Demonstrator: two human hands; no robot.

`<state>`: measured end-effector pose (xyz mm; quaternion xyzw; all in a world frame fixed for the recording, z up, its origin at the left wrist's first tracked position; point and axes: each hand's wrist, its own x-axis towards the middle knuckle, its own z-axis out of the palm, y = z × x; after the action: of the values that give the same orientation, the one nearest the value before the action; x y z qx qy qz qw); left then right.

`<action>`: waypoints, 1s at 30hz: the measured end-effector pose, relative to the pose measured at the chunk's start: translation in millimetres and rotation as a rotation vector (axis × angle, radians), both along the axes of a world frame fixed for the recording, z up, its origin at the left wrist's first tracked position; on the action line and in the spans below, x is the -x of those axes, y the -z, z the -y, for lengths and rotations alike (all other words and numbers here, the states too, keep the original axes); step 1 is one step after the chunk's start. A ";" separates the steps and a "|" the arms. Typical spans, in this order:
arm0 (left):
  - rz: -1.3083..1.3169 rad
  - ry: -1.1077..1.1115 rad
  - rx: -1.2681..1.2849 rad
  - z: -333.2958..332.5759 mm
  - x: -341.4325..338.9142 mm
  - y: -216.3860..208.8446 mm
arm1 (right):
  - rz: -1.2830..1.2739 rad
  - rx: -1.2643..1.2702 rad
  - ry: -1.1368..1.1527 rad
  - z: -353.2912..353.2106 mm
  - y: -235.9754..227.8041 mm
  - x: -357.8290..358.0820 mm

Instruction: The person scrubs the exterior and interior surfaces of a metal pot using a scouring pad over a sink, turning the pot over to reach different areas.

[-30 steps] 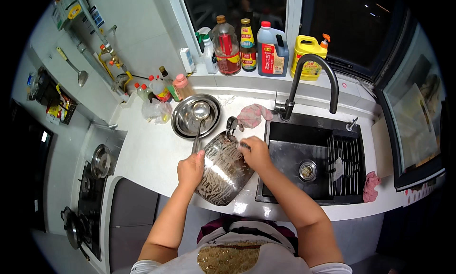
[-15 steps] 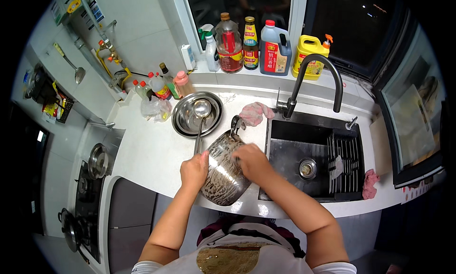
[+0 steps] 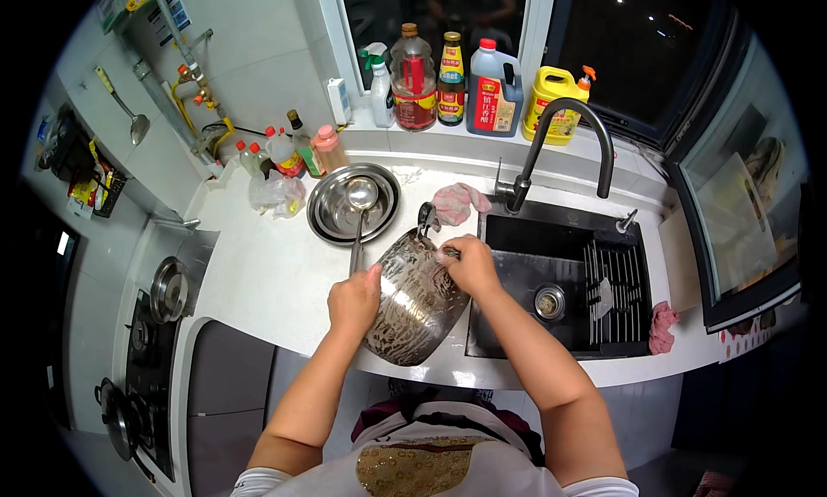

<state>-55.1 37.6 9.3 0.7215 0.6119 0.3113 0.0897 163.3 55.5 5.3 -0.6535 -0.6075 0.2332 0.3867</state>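
A steel pot (image 3: 412, 312), its side streaked with brown grime, lies tilted on the counter's front edge. A dark handle (image 3: 425, 217) sticks out at its far end. My left hand (image 3: 353, 301) grips the pot's left edge, thumb on top and fingers mostly hidden. My right hand (image 3: 472, 267) is closed at the pot's upper right side, pinching a small dark thing (image 3: 450, 252) too hidden to name. Beyond my left hand a ladle (image 3: 362, 195) rests in nested steel bowls (image 3: 320, 230), its handle reaching back toward the pot.
A black sink (image 3: 517, 303) with a rack (image 3: 616, 295) and a tall black faucet (image 3: 560, 109) is on the right. Pink cloths (image 3: 457, 204) lie beside it. Bottles (image 3: 415, 83) line the sill. At far left is a stove (image 3: 142, 351).
My right hand, blurred from motion before, now shows sharply, a bit higher and further right on the pot. The left hand keeps its grip. The whole view has shifted slightly.
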 end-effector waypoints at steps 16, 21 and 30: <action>-0.013 0.025 -0.023 1.2 3.0 1.2 | 0.025 -0.507 -0.313 41.0 -14.7 49.7; 0.008 0.047 -0.030 -0.7 0.4 -2.6 | -0.196 -0.144 -0.071 11.0 -2.9 22.7; -0.009 0.045 -0.047 1.2 2.3 -0.1 | -0.117 -0.131 -0.031 14.4 -6.8 30.1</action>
<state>-57.4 36.4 9.4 0.7383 0.5886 0.3202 0.0766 133.2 41.1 12.1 -0.6026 -0.6078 0.2365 0.4599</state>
